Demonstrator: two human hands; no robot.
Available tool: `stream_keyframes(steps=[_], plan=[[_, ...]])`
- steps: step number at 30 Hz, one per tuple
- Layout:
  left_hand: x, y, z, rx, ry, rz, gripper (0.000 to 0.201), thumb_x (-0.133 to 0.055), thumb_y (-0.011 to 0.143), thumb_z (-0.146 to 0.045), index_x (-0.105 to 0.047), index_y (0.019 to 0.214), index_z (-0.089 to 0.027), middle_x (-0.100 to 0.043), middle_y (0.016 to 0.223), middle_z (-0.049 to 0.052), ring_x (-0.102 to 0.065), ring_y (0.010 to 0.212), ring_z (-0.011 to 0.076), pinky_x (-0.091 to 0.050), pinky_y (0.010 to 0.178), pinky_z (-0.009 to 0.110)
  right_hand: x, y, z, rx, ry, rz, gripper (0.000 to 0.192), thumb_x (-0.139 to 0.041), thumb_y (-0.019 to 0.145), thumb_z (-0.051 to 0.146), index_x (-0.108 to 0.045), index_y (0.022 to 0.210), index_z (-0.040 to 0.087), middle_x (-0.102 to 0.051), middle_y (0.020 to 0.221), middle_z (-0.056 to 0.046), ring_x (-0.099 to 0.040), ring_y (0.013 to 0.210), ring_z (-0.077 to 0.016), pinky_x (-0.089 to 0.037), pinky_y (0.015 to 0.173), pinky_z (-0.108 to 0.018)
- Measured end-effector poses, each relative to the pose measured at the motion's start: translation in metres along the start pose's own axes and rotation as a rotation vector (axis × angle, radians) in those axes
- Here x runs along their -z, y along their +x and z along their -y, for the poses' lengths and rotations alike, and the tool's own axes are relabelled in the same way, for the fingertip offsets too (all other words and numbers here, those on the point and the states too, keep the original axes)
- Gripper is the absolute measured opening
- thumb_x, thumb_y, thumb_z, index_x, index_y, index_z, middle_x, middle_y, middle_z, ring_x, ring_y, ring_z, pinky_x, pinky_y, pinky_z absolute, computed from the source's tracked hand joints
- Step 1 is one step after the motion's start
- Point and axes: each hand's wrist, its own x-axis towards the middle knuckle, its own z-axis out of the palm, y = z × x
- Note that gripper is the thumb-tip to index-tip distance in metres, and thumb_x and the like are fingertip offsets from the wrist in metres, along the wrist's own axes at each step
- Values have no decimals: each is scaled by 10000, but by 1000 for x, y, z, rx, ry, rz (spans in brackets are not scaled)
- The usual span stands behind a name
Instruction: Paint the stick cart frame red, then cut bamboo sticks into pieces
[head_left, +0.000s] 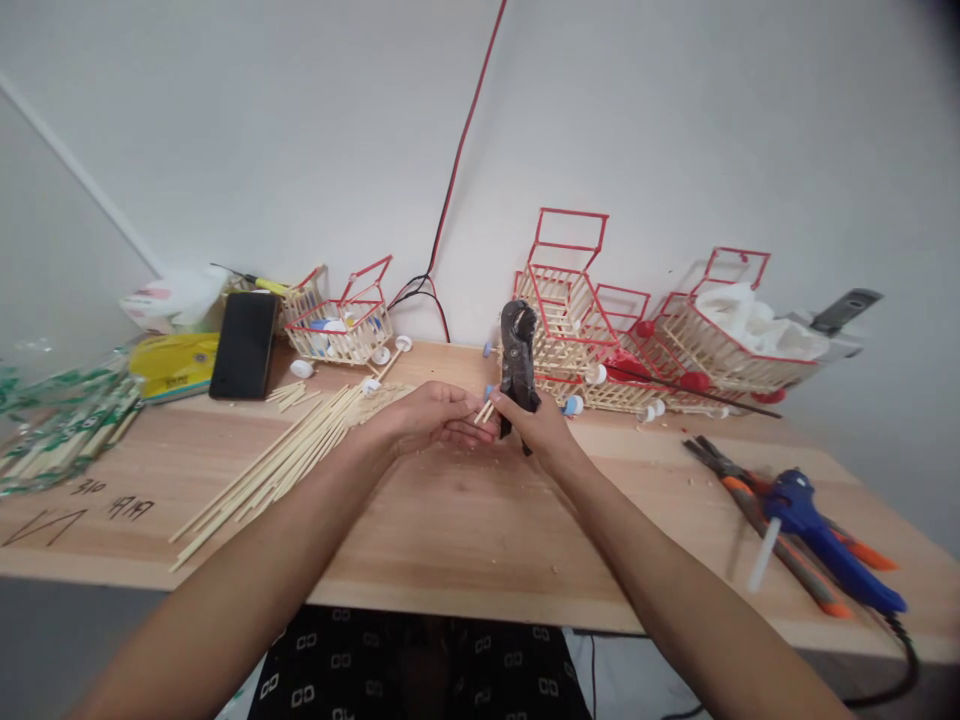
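My left hand (pixel 439 415) is curled palm up over the middle of the table, its thumb and fingers around short pale wooden sticks (pixel 484 411). My right hand (pixel 541 428) grips a black hand cutter (pixel 517 350), held upright with its head pointing at the wall. The right thumb touches the short sticks too, so the two hands meet there. Which fingers bear the sticks is partly hidden. Under my left forearm lies a fanned bundle of long wooden sticks (pixel 300 450).
Small stick-built shopping carts with red trim (pixel 566 300) line the wall, one cart (pixel 341 330) at left. A phone (pixel 244 345), yellow packet (pixel 174 365) and bagged sticks (pixel 75 430) are left. Right are orange-handled pliers (pixel 787 560) and a blue glue gun (pixel 825 540) with its cord.
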Motion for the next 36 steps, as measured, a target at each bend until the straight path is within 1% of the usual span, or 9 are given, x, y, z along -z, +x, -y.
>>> stream_keyframes(steps=[5,9,13,17,24,27,30,33,36], plan=[[2,1,2,40,27,10,449,-835,592,-406,-714,879,-82,-729,957,164,-699,842,197,-529,755,288,-3,-2,-2,35,2,4,344,-636,684,498,-604,734,159,-595,647,-14,-542,618,-154,-440,596,-278],[3,3,5,49,46,3,407,-826,608,-392,-711,857,-91,-740,877,136,-700,767,169,-529,735,273,-6,-4,-3,55,15,28,334,-624,715,486,-614,779,158,-612,640,-15,-560,615,-158,-450,595,-276],[2,3,2,56,43,-40,390,-832,589,-382,-699,813,-92,-740,825,125,-698,729,167,-526,690,262,-4,-3,-2,90,41,35,354,-601,747,509,-615,713,157,-595,621,-18,-548,611,-150,-443,596,-267],[1,1,0,42,-2,-48,402,-843,567,-376,-689,802,-89,-738,858,136,-700,758,186,-526,658,261,1,0,-1,133,106,19,362,-593,761,511,-643,796,155,-572,638,-12,-533,623,-147,-438,618,-274],[4,1,1,55,-25,-2,386,-822,616,-358,-690,860,-89,-738,902,146,-705,811,202,-533,696,277,-2,-1,-3,143,43,36,362,-573,786,501,-560,622,178,-562,594,-12,-517,589,-143,-421,608,-270],[5,1,1,58,-32,2,396,-825,610,-363,-687,858,-87,-737,910,155,-706,809,206,-532,692,280,-4,-2,-2,159,63,57,371,-564,796,499,-544,604,182,-558,582,-9,-513,579,-138,-419,600,-266],[5,2,1,60,-15,7,382,-818,619,-367,-681,843,-90,-738,892,153,-706,790,199,-530,696,282,-4,-2,-2,150,85,33,362,-580,781,501,-557,622,178,-568,593,-12,-522,583,-139,-424,604,-270],[6,2,-2,12,83,-42,371,-802,633,-380,-665,824,-94,-738,843,140,-702,749,190,-526,695,294,-3,0,-5,137,91,11,347,-592,769,508,-599,702,168,-570,616,-13,-535,606,-148,-434,616,-275],[13,-6,-12,-97,294,-179,325,-752,678,-385,-645,811,-109,-732,816,115,-691,729,177,-505,668,278,-3,2,-12,141,75,17,346,-586,784,502,-627,770,159,-573,636,-18,-535,618,-150,-437,623,-277]])
